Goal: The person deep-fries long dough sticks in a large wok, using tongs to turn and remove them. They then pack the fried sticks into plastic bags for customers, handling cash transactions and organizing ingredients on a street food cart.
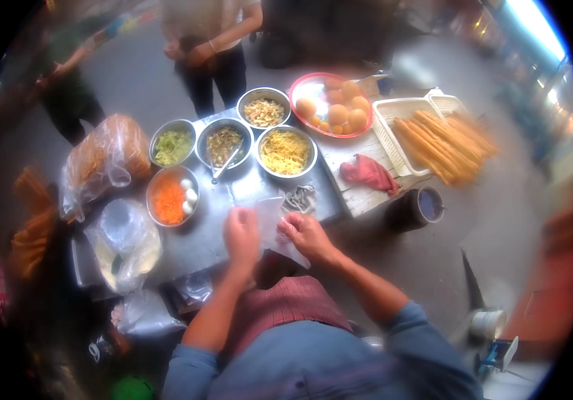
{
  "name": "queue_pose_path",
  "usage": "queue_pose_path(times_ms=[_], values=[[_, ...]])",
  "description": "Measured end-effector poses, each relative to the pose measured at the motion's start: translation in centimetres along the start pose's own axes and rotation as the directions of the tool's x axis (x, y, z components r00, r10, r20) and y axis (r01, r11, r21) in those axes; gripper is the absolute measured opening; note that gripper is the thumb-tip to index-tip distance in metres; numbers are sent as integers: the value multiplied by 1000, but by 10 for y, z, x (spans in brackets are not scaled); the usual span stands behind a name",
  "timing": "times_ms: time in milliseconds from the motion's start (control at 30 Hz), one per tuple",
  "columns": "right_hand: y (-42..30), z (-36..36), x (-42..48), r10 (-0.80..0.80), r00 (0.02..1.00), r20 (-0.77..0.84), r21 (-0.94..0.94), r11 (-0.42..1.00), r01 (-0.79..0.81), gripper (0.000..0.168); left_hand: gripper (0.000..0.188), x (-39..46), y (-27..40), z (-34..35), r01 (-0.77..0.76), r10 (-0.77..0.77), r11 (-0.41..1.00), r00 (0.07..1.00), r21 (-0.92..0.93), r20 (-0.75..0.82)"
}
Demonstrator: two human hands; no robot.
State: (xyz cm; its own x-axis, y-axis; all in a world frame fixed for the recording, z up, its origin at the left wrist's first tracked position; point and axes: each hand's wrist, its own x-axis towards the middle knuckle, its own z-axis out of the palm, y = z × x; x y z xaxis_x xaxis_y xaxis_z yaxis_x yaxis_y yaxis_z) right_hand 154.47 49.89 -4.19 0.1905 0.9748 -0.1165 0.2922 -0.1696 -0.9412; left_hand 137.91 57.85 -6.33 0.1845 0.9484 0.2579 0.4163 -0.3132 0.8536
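Note:
A thin translucent plastic bag [271, 225] spans the space between my hands, above the front edge of a metal-topped table [221, 205]. My left hand [242, 235] is curled at the bag's left side; blur hides its fingertips. My right hand [309, 237] pinches the bag's right side between thumb and fingers. Just beyond the right hand lies a crumpled grey cloth [300, 199]. Behind my hands stand metal bowls of yellow shreds [286, 152], a chopped mix with a spoon [225, 145], pale pieces [264, 112] and green shreds [172, 147]. Another bowl holds orange shreds [169, 202] and white eggs [190, 195].
Fried dough sticks [441, 145] lie on a white plastic basket [384, 132]. Near it are a red-rimmed tray [294, 100] of round fried balls, a red cloth [369, 173] and a dark container [411, 210]. Plastic bags [111, 150] stand at left. Two people [211, 45] stand beyond the table.

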Motion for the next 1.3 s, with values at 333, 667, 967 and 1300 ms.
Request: queue_pose_path(times_ms=[333,667,967,1300], values=[[-12,10,1,42,999,15,43,998,-42,18,20,-6,19,-19,770,-313,6,607,-638,731],[93,-166,63,266,963,45,996,57,-63,2,15,62,4,32,632,-163,114,773,-767,613],[23,-203,46,-309,901,305,-144,920,364,29,33,68,-43,128,812,-336,-232,450,-536,828],[1,-165,54,-494,869,-16,-515,749,416,54,47,45,112,75,790,206,-285,603,-543,771]])
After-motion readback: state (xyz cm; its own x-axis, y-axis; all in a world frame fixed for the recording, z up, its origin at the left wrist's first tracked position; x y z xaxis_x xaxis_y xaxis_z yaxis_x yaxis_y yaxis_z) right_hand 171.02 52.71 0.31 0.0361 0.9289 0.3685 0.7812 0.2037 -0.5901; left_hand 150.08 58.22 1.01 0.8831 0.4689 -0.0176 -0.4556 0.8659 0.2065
